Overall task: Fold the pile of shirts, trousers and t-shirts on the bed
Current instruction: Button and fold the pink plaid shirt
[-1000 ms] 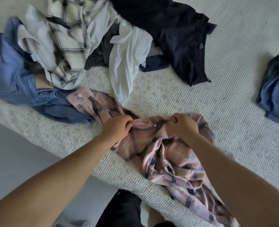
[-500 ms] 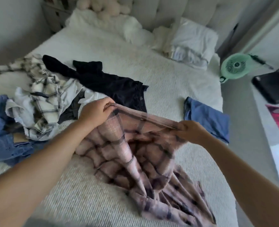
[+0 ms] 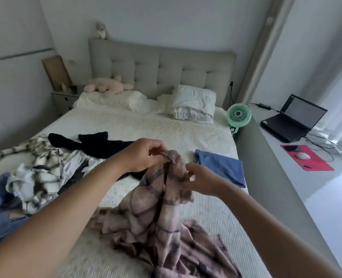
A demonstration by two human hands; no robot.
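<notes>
Fabric of the pink plaid cotton shirt (image 3: pixel 166 223) is judged light and limp; it is pinched at its bunched top edge by the left hand (image 3: pixel 144 157) and right hand (image 3: pixel 200 182), best held at the shoulder seams.

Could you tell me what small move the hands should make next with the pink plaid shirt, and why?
Probably draw the two hands apart to spread the pink plaid shirt flat on the bed. The left hand and right hand both pinch its top edge close together, so the cloth hangs bunched in a twisted column, with its lower part crumpled on the cover. It cannot be folded neatly like that.
</notes>
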